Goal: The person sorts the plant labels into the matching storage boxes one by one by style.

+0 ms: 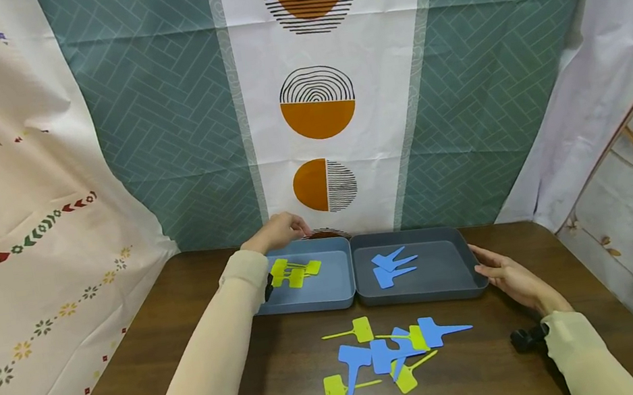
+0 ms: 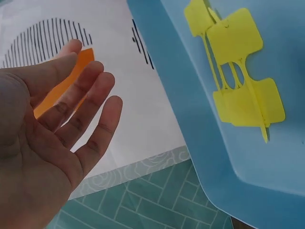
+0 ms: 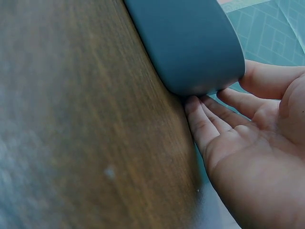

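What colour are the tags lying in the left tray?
The tags are yellow; the left wrist view shows them best.

Left hand [image 1: 278,231] by blue tray [image 1: 332,284], right hand [image 1: 513,279] at dark grey tray [image 1: 443,267]

Smooth, matt plastic marks the yellow-green T-shaped tags [image 1: 335,392] and blue T-shaped tags [image 1: 355,355], the light-blue rectangular tray [image 1: 335,280] and the dark-grey rectangular tray [image 1: 446,263]; the brown tabletop [image 1: 492,369] shows wood grain with a faint sheen, the teal-and-white patterned backdrop [image 1: 325,49] creased cloth.
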The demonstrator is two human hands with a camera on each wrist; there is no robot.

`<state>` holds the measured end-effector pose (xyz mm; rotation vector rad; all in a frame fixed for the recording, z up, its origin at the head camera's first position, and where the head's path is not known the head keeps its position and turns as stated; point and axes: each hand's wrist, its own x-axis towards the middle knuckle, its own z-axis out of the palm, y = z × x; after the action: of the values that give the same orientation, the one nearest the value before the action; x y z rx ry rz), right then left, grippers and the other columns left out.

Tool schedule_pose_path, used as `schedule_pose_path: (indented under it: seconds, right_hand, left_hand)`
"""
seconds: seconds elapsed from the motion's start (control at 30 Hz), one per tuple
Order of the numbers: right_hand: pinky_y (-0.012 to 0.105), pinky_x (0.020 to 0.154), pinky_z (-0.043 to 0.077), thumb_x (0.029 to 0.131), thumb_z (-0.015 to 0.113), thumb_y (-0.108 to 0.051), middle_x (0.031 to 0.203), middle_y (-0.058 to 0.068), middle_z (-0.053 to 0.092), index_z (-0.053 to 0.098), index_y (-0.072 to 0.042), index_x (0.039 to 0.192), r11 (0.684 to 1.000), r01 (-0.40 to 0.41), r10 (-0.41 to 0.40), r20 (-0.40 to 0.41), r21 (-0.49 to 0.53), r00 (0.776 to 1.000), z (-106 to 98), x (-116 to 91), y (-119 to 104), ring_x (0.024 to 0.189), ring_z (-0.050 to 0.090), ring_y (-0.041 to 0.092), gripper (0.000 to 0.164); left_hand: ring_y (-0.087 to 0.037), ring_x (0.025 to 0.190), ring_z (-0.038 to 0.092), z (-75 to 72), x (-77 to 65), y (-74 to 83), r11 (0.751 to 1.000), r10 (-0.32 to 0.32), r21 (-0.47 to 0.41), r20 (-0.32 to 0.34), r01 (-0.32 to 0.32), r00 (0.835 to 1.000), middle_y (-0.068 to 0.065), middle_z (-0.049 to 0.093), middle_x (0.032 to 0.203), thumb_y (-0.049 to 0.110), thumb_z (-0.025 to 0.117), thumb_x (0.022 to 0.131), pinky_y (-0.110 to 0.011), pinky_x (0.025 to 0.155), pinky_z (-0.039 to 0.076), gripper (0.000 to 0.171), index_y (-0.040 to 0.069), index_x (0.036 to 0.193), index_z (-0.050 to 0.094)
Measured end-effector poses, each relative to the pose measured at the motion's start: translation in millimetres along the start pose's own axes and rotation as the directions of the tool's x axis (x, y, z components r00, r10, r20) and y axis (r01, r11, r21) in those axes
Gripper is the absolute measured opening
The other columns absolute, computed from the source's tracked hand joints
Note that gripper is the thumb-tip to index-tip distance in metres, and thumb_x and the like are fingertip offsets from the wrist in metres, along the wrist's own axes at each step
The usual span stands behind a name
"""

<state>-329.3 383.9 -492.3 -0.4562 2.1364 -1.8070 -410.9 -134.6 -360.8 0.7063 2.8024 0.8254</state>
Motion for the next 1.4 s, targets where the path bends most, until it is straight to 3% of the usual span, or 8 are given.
schedule_pose_path:
  seconds: [0.17, 0.33, 0.5, 0.9, 1.1, 1.4]
  right_hand:
    - [0.076, 0.114, -0.006, 0.112, 0.042, -0.01, 0.17, 0.026, -0.015, -0.003, 0.0, 0.165, 1.0, -0.001, 0.001, 0.0, -0.009, 1.0, -1.0, 0.1, 0.7, 0.152, -0.014, 0.051, 0.07]
    - [0.076, 0.114, -0.007, 0.112, 0.042, -0.011, 0.169, 0.026, -0.015, -0.003, 0.0, 0.165, 1.0, -0.002, 0.002, -0.002, -0.012, 1.0, -2.1, 0.2, 1.7, 0.152, -0.015, 0.051, 0.07]
    - [0.075, 0.115, -0.006, 0.112, 0.043, -0.011, 0.17, 0.026, -0.015, -0.003, -0.001, 0.165, 1.0, -0.004, 0.004, -0.001, -0.017, 1.0, -3.3, 0.4, 0.9, 0.153, -0.014, 0.051, 0.07]
    - [0.074, 0.115, -0.004, 0.112, 0.043, -0.01, 0.169, 0.028, -0.014, -0.004, 0.001, 0.164, 1.0, 0.008, -0.008, 0.012, -0.02, 1.0, 0.2, -0.5, -1.0, 0.152, -0.012, 0.053, 0.071]
    - [0.075, 0.114, -0.004, 0.112, 0.042, -0.01, 0.169, 0.029, -0.014, -0.004, 0.002, 0.164, 1.0, 0.012, -0.012, 0.01, -0.021, 1.0, 2.0, -1.7, -2.9, 0.152, -0.012, 0.054, 0.07]
    - [0.073, 0.116, -0.002, 0.112, 0.043, -0.013, 0.17, 0.027, -0.012, -0.002, -0.001, 0.165, 0.999, -0.013, 0.013, -0.009, -0.034, 1.0, 0.6, 1.0, 0.1, 0.153, -0.009, 0.051, 0.071]
  left_hand:
    - [-0.031, 0.102, 0.069, -1.5, -4.6, 4.0, 0.999, 0.005, -0.046, -0.029, -0.006, 1.0, -0.012, 0.075, 0.111, 0.008, 0.058, 0.107, -0.039, 0.091, 0.057, 0.019, 0.004, 0.109, 0.076]
    - [-0.035, 0.105, 0.069, 0.2, -13.1, 9.7, 0.996, 0.062, -0.063, -0.053, -0.066, 0.997, -0.012, 0.075, 0.11, 0.009, 0.059, 0.106, -0.04, 0.091, 0.057, 0.018, 0.002, 0.111, 0.076]
    - [-0.031, 0.107, 0.068, 5.9, -27.8, 18.2, 0.99, 0.123, -0.061, -0.032, -0.125, 0.992, -0.009, 0.074, 0.113, 0.012, 0.061, 0.106, -0.042, 0.095, 0.056, 0.019, 0.005, 0.115, 0.076]
    - [-0.025, 0.11, 0.067, 30.3, -60.1, 28.0, 0.961, 0.247, -0.117, -0.038, -0.25, 0.968, -0.002, 0.074, 0.114, 0.012, 0.06, 0.107, -0.041, 0.098, 0.055, 0.018, 0.01, 0.117, 0.075]
    - [-0.025, 0.109, 0.066, 42.1, -77.5, 32.7, 0.953, 0.248, -0.172, -0.03, -0.249, 0.968, 0.003, 0.072, 0.113, 0.015, 0.061, 0.107, -0.037, 0.091, 0.055, 0.018, 0.015, 0.119, 0.074]
    - [-0.02, 0.102, 0.066, 65.4, -93.1, 36.1, 0.934, 0.29, -0.216, -0.012, -0.286, 0.957, 0.001, 0.072, 0.112, 0.011, 0.061, 0.106, -0.035, 0.091, 0.055, 0.018, 0.01, 0.118, 0.075]
